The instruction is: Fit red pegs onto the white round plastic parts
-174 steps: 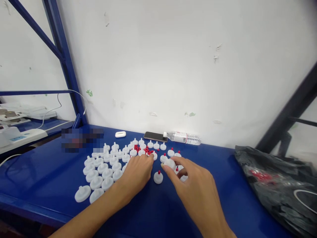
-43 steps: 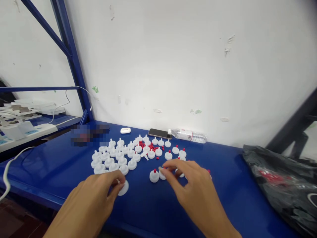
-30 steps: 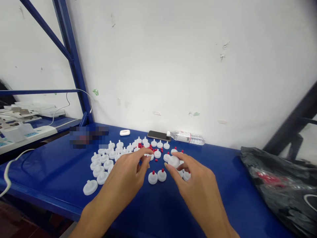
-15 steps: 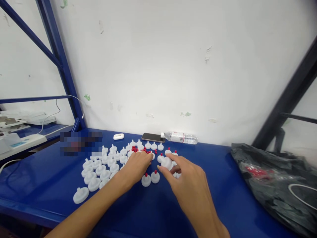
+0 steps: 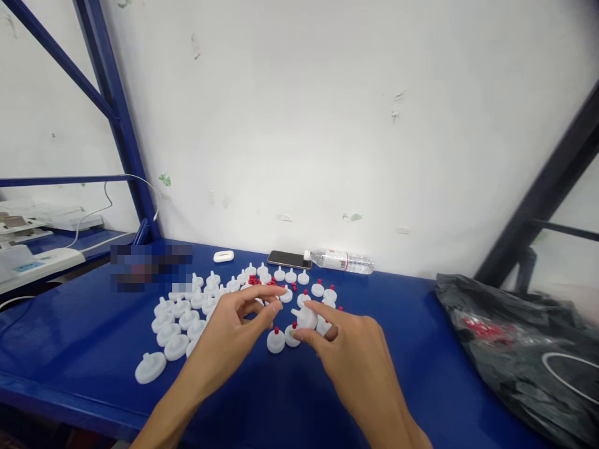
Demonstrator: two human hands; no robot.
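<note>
Between the thumb and fingers of my right hand [image 5: 358,343] is a white nozzle cap [image 5: 307,318], tilted so its bare spout points left. My left hand [image 5: 238,324] faces it from the left, thumb and forefinger drawn together in a pinch; whatever is between them is too small to make out. Behind my left fingers lies a scatter of small red tips [image 5: 254,280], partly hidden. Several white nozzle caps with red tips on their spouts [image 5: 276,342] stand around my right fingers. Many bare-spouted white caps [image 5: 176,347] sit to the left, some covered by my left hand.
Along the wall lie a white earphone case [image 5: 223,256], a phone [image 5: 289,259] and a clear plastic bottle [image 5: 341,260]. A dark plastic bag [image 5: 505,349] with a clear packet on it covers the right of the blue table [image 5: 290,399]. A power strip [image 5: 42,268] is at far left.
My left hand has pulled back from the red tips toward me, its fingers now pinched. My right hand has tipped its white cap so the spout shows, shifting slightly left and down.
</note>
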